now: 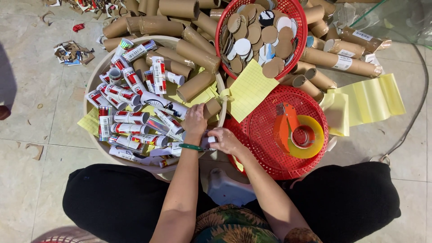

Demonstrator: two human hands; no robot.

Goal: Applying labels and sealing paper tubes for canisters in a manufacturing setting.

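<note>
From my head camera, my left hand [195, 120] curls its fingers around a brown tube [211, 108] at the tub's [90, 85] near right rim. My right hand [225, 140] pinches a small wrapped tube [208, 141] just beside it. A tape holder [297, 131] sits in the red basket [261, 148].

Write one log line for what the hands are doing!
left hand: on wrapped tube | right hand: pinching same tube | round tub: wrapped and bare tubes | red basket: tape dispenser
</note>
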